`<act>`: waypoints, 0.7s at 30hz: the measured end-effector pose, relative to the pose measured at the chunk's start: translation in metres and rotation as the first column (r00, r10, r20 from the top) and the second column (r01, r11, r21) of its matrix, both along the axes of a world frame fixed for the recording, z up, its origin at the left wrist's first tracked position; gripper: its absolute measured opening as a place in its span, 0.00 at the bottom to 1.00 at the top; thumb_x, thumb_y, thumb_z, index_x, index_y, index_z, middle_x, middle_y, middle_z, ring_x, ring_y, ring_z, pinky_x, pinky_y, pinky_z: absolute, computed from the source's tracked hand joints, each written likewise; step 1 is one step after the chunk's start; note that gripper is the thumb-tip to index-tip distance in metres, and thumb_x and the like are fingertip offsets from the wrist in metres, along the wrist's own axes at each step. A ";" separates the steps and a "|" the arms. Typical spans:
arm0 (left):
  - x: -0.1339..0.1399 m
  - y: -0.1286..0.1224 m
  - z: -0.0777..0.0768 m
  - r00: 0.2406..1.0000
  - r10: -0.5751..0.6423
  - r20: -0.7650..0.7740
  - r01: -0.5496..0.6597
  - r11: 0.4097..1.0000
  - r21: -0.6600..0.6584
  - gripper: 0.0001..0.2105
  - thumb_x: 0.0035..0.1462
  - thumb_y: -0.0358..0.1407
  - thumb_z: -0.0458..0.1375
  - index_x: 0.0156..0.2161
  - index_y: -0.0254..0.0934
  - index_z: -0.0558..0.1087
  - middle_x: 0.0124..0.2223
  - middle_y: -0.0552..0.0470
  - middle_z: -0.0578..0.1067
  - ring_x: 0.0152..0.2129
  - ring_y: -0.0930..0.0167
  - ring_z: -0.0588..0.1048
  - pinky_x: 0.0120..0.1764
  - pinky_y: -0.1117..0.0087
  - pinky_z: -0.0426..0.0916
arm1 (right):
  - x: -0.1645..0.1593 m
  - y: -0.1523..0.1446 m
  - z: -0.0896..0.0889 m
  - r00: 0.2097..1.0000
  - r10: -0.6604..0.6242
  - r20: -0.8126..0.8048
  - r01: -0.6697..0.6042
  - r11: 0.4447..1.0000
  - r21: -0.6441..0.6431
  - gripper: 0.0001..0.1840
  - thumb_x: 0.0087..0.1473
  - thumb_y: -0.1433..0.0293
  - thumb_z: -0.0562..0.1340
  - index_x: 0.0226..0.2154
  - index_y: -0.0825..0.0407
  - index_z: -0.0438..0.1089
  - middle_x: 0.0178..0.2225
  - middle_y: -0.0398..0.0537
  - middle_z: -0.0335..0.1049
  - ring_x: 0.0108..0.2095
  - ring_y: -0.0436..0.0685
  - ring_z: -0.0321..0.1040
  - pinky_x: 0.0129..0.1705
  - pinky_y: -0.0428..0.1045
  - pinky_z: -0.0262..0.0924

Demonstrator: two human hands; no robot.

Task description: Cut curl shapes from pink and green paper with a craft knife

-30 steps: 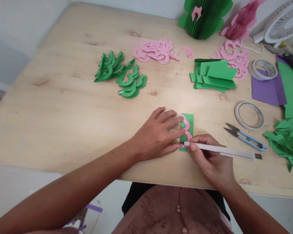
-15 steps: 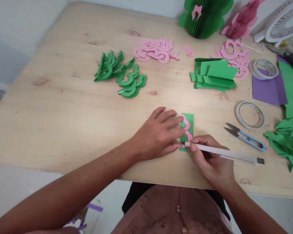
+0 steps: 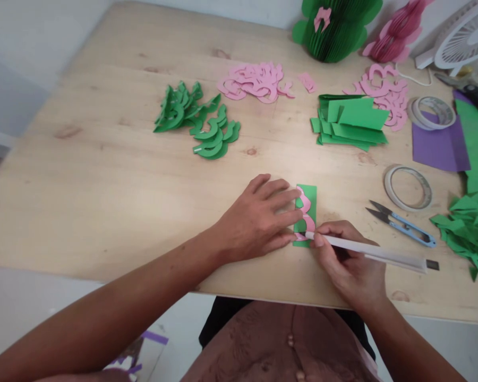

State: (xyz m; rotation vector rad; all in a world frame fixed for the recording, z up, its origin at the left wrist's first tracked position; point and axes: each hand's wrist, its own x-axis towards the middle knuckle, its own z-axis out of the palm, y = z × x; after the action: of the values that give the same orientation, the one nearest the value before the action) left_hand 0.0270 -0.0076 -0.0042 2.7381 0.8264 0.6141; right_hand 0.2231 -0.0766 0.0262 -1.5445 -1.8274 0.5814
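A small green paper strip [image 3: 313, 192] lies near the table's front edge, with a curvy pink paper cutout [image 3: 309, 223] on top of it. My left hand [image 3: 258, 220] rests flat with its fingers spread, and the fingertips press the cutout against the strip. Between the thumb and fingers of my right hand [image 3: 352, 265] is a white pen [image 3: 374, 251]. The pen's tip touches the lower end of the cutout, by its inner edge. Part of the cutout's left side is hidden under my left fingertips.
Green cutouts [image 3: 209, 127], pink cutouts [image 3: 255, 82] and green strips [image 3: 354, 119] lie beyond my hands. To the right are blue-handled thread snips [image 3: 402, 225], a tape roll [image 3: 388, 185] and green scraps [image 3: 470, 225]. A white fan [image 3: 474, 37] stands behind.
My right hand and the pen have shifted slightly to the right along the lower part of the cutout. My left hand stays in place.
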 end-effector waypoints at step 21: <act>0.000 0.000 0.000 1.000 -0.003 0.003 0.003 1.000 0.004 0.14 0.62 0.43 0.54 0.49 0.42 0.72 0.58 0.47 0.70 0.55 0.60 0.64 0.58 0.51 0.55 | 0.003 -0.002 0.001 0.995 -0.065 0.078 0.065 0.998 -0.006 0.04 0.56 0.70 0.61 0.29 0.50 0.68 0.20 0.35 0.66 0.15 0.44 0.56 0.17 0.41 0.52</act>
State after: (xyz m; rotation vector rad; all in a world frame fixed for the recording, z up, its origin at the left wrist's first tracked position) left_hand 0.0271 -0.0076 -0.0040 2.7410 0.8205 0.6200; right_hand 0.2258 -0.0782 0.0269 -1.6466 -1.8264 0.5065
